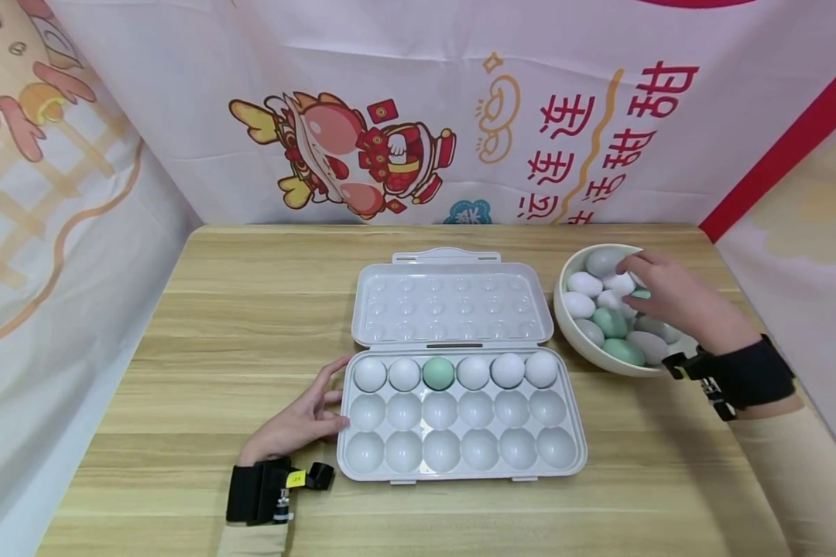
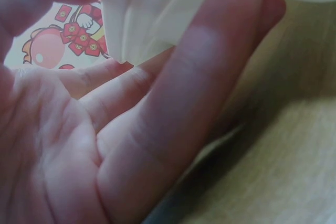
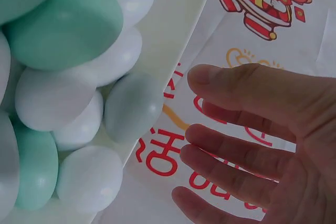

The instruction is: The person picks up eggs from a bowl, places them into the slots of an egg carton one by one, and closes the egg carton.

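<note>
A pale egg carton lies with its lid folded back on the table. White eggs fill its back row, apart from one green egg in the third place. My left hand holds the carton's left edge; up close, its fingers reach to the pale side. Over the cream bowl is my right hand, its fingers and thumb apart and nothing between them. White, grey and green eggs fill the bowl. Nearest those fingertips is a grey-green egg by the bowl's wall.
The wooden table ends at a printed cloth along the back, and more cloth hangs at both sides. The bowl stands close to the lid's right corner. Two rows of cups in the carton hold no eggs.
</note>
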Tool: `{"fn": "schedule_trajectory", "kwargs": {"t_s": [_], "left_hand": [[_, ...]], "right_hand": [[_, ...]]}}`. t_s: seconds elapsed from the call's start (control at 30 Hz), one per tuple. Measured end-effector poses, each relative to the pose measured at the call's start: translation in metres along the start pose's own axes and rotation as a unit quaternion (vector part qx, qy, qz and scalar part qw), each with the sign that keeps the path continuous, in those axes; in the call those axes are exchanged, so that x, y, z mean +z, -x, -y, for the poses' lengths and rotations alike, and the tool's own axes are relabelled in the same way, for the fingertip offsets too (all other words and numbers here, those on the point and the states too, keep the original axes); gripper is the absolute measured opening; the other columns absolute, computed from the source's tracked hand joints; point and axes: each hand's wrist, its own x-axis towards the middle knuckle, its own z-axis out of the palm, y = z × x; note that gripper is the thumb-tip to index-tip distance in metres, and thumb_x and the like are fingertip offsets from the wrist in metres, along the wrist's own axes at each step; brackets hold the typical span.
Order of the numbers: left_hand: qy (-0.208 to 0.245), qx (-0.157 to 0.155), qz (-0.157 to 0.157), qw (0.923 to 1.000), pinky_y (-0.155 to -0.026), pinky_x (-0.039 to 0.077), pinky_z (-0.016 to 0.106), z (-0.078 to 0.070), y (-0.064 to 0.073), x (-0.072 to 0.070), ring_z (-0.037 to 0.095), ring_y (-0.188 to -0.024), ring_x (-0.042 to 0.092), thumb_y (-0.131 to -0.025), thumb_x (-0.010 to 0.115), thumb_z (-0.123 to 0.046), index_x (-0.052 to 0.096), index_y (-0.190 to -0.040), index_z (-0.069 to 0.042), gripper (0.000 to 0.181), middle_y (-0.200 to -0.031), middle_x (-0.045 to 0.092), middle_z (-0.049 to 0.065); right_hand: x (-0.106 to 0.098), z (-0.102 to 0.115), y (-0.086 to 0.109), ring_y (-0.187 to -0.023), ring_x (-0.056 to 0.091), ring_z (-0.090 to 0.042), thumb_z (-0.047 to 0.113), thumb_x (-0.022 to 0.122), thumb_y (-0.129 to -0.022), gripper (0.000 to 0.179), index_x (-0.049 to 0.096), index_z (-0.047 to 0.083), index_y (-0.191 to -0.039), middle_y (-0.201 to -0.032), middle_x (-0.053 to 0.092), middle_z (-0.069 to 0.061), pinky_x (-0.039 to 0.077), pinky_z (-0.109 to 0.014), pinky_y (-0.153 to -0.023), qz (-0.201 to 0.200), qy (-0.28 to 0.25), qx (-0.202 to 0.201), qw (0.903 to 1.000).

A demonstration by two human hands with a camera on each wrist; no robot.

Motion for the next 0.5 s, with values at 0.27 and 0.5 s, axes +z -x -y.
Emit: {"fn": "schedule_trajectory", "kwargs": {"t_s": [0.27, 0.5], "left_hand": [[-0.003, 0.000, -0.002, 1.0000, -0.083, 0.055, 0.041, -0.002, 0.001, 0.001, 0.036, -0.096, 0.064, -0.092, 0.060, 0.002, -0.001, -0.155, -0.021, 0.091, -0.134, 0.039, 0.038], [-0.001, 0.001, -0.002, 1.0000, -0.083, 0.055, 0.041, -0.003, 0.002, 0.002, 0.036, -0.095, 0.064, -0.092, 0.059, 0.002, -0.001, -0.155, -0.021, 0.091, -0.132, 0.043, 0.036]], "right_hand": [[-0.003, -0.015, -0.010, -0.097, 0.049, -0.043, 0.003, 0.077, -0.080, 0.046, 0.055, -0.007, -0.118, -0.116, 0.051, -0.033, 0.048, -0.060, -0.082, 0.030, -0.007, 0.064, 0.9975], [0.000, -0.026, -0.017, -0.097, 0.049, -0.043, 0.005, 0.075, -0.081, 0.046, 0.053, -0.006, -0.120, -0.117, 0.051, -0.033, 0.047, -0.060, -0.080, 0.039, -0.002, 0.095, 0.9948]]}}
